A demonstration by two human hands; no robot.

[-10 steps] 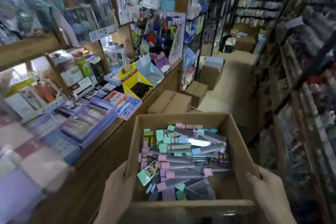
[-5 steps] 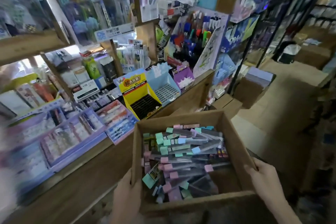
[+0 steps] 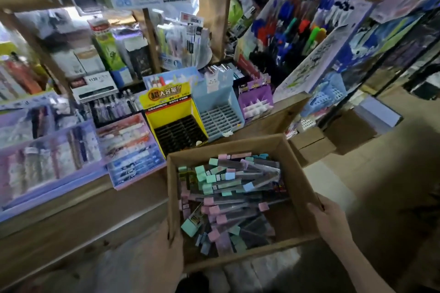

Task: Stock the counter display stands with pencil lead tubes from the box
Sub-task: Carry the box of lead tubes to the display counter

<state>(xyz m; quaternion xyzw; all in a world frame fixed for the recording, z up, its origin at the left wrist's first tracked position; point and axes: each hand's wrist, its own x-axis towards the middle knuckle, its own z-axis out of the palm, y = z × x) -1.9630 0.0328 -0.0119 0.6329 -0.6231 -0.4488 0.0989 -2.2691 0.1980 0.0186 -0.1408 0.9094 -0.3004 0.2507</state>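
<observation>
An open cardboard box (image 3: 295,173) is held in front of me, close to the wooden counter's edge. Inside lies a loose heap of pencil lead tubes (image 3: 233,197), dark bodies with pink, mint and blue caps. My left hand (image 3: 170,245) grips the box's left wall. My right hand (image 3: 329,219) grips its right wall. On the counter just beyond the box stand three display stands: a yellow one (image 3: 166,104) with dark empty slots, a light blue one (image 3: 220,102) with a grey empty grid, and a small purple one (image 3: 256,102).
Purple and blue trays of pens (image 3: 47,150) fill the counter (image 3: 71,209) to the left. A tall pen rack (image 3: 297,31) stands behind the stands at the right. Closed cardboard boxes (image 3: 309,143) sit on the floor to the right of the counter.
The view has swung left and closer to the counter. The box, still held by both hands, has come up to the yellow and blue stands.
</observation>
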